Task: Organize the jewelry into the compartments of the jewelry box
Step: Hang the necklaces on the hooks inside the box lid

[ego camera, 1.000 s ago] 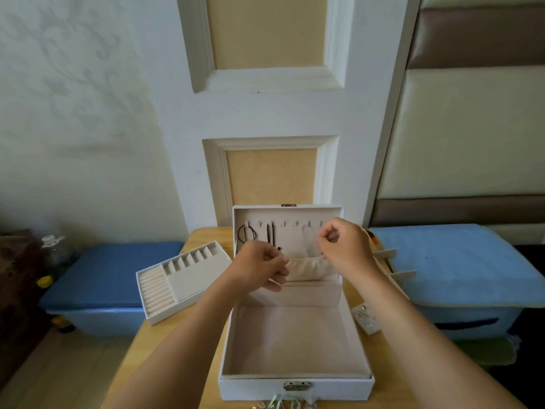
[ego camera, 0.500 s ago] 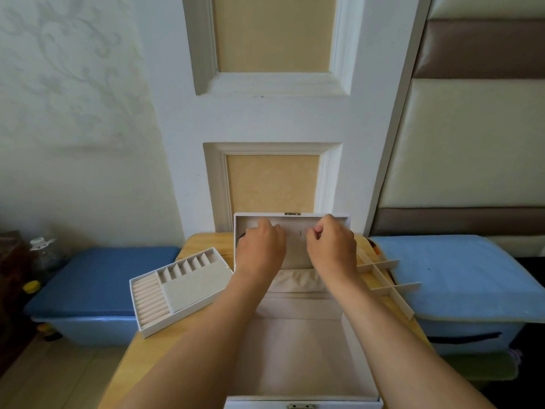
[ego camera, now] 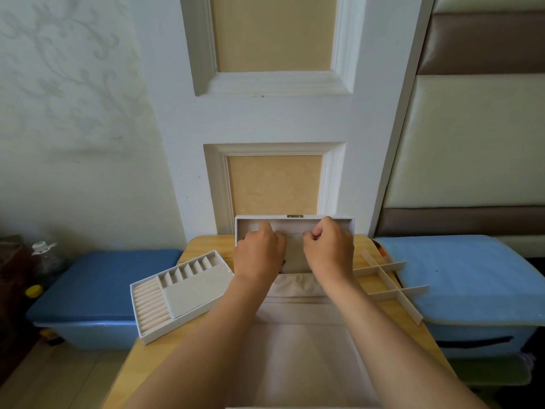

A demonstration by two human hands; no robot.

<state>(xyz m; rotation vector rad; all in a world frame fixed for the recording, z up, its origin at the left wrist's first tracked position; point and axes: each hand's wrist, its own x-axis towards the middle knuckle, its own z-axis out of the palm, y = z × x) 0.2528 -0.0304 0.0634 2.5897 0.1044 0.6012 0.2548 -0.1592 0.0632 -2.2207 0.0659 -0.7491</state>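
Observation:
The white jewelry box (ego camera: 295,346) stands open on the wooden table (ego camera: 203,246), its lid (ego camera: 295,220) upright against the door. Both my hands are raised against the lid's inner panel, just above its fabric pocket (ego camera: 298,286). My left hand (ego camera: 259,255) and my right hand (ego camera: 330,252) have their fingers pinched, and a faint thin chain (ego camera: 298,236) seems to run between them. The hooks and whatever hangs on them are hidden behind my hands. The box's bottom is bare beige lining.
The removed ring tray (ego camera: 182,290) lies left of the box, and a loose white divider grid (ego camera: 389,284) lies to the right. Blue-lidded bins stand on both sides of the table (ego camera: 103,284) (ego camera: 472,276). A plastic bottle (ego camera: 44,255) is at the far left.
Both hands have risen from the pocket level to the top of the lid and drawn closer together. The camera has tilted up, so the box's front edge and latch have left the view.

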